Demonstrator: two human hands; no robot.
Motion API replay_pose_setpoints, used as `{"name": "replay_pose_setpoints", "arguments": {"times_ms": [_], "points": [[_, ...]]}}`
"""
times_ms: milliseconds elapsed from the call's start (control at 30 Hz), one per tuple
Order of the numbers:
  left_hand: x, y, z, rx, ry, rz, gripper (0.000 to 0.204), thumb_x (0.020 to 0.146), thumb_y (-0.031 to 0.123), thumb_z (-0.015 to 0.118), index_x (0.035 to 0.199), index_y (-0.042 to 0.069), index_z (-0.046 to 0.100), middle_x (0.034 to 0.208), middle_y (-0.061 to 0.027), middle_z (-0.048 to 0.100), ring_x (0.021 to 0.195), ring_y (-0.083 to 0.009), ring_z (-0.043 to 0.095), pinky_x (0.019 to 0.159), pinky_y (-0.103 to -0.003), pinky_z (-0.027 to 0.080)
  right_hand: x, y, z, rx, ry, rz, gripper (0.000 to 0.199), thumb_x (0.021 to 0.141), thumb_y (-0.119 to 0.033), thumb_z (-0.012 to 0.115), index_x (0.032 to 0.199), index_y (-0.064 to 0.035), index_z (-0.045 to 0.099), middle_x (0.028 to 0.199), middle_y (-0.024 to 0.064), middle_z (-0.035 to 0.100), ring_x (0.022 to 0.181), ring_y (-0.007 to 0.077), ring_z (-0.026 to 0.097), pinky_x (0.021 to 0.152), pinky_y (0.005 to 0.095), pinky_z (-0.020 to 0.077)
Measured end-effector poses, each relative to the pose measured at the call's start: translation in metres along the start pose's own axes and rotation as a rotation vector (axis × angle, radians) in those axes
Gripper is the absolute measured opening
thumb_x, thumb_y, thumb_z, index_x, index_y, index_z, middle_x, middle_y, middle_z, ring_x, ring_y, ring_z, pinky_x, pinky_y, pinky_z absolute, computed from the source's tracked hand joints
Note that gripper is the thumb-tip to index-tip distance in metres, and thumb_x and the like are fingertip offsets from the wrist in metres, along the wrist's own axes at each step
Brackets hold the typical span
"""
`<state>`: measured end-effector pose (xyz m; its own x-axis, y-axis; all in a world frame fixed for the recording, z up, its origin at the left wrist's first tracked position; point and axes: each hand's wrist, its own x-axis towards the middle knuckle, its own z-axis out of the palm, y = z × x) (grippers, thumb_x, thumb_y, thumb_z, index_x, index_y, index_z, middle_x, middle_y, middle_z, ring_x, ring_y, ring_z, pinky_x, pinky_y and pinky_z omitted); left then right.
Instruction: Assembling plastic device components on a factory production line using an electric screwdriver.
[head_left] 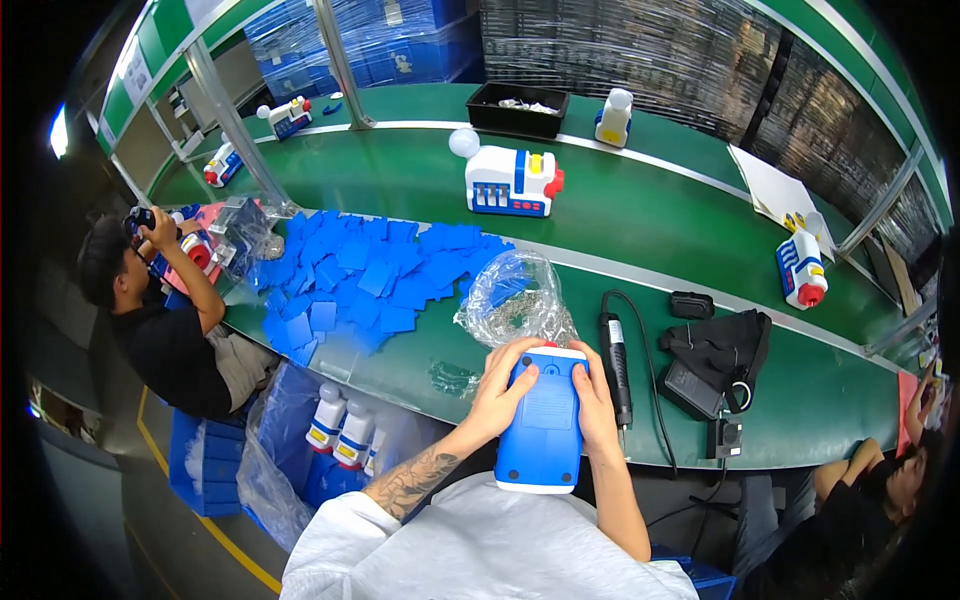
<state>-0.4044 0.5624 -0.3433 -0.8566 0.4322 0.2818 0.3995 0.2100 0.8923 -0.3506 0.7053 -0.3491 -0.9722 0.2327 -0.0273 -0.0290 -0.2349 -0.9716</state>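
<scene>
A: Quick, hands?
B: Both grasping. Left hand wraps the left side of the blue-and-white unit, right hand the right side; both thumbs press its blue face near the top.
A: Where's the unit?
B: Held in front of the chest, by the near edge of the tabletop, blue panel toward the camera. Can't tell if its far end rests on anything.
A: How to handle it well?
B: My call: grip the sides evenly, keep the panel level, thumbs off the recessed spots. Keep the far end clear of the plastic bag of small metal bits. The power screwdriver lies to the right, near the right hand; mind its cord.
A: Labels, brands?
B: Fine marking mid-panel, too small to read. Pale label on the screwdriver, not legible. Blue pieces left of the bag: no writing I can make out. No brand to log.
</scene>
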Motion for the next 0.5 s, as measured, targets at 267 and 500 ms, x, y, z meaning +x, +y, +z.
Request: {"name": "replay_pose_setpoints", "arguments": {"times_ms": [267, 500], "points": [[0.023, -0.01, -0.001, -0.299, 0.031, -0.111, 0.032, 0.087, 0.017, 0.05, 0.117, 0.006, 0.051, 0.114, -0.0107, 0.054, 0.106, -0.0211, 0.051, 0.091, -0.03, 0.038, 0.018, -0.018, 0.011, -0.12, 0.128, -0.015, 0.035, 0.092, -0.023, 0.044, 0.122, -0.0065, 0.045, 0.112, 0.0099, 0.052, 0.1, 0.0176, 0.049, 0.086, 0.0285, 0.0381], [0.023, -0.007, -0.004, -0.229, 0.039, -0.104, 0.033, 0.087, 0.021, 0.051, 0.117, 0.008, 0.051, 0.115, -0.0122, 0.054, 0.108, -0.025, 0.051, 0.09, -0.033, 0.039, 0.026, -0.004, -0.024, -0.24, 0.119, -0.062, 0.041, 0.094, -0.03, 0.037, 0.124, -0.0036, 0.044, 0.125, 0.0153, 0.047, 0.117, 0.0241, 0.043, 0.095, 0.0313, 0.0345]]}}
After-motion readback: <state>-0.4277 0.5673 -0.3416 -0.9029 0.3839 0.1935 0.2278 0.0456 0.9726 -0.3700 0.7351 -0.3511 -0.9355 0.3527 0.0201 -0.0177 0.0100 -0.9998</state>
